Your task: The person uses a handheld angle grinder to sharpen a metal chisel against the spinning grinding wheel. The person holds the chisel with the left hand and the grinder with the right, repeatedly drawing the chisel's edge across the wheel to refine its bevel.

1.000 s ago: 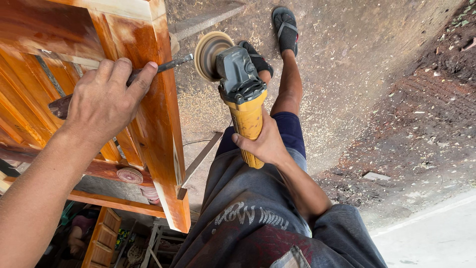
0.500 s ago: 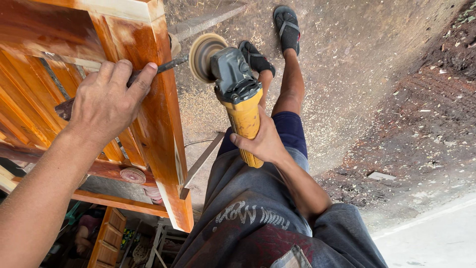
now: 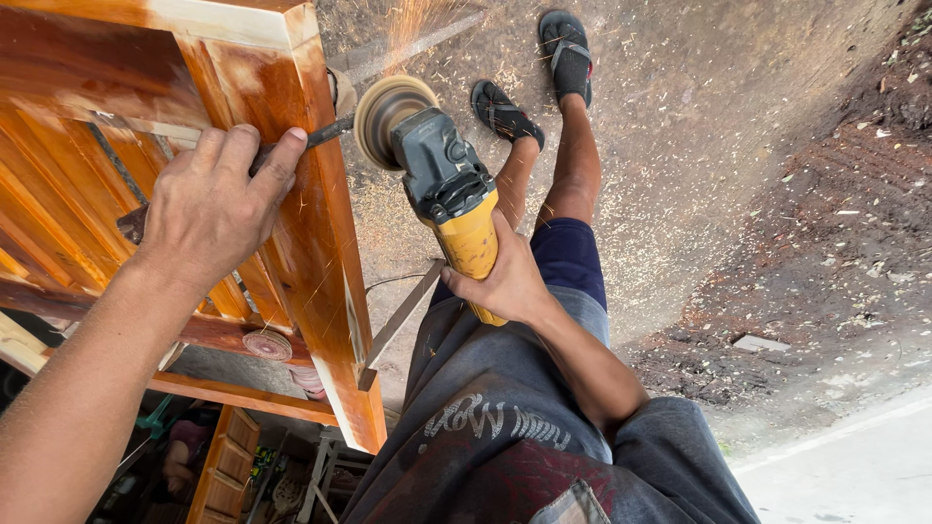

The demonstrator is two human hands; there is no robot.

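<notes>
My left hand presses a flat metal tool down on the edge of an orange varnished wooden frame, with the tool's tip poking past the edge. My right hand grips the yellow handle of an angle grinder. The grinder's round disc touches the tool's tip. Sparks spray upward from the contact.
My two feet in dark sandals stand on ground strewn with sawdust and shavings. A thin wood strip leans against the frame by my leg. A small wooden drawer unit sits below the frame. A pale concrete slab lies at lower right.
The grinder's disc has moved left onto the tool's tip, and sparks now fly. My left hand keeps its hold on the frame.
</notes>
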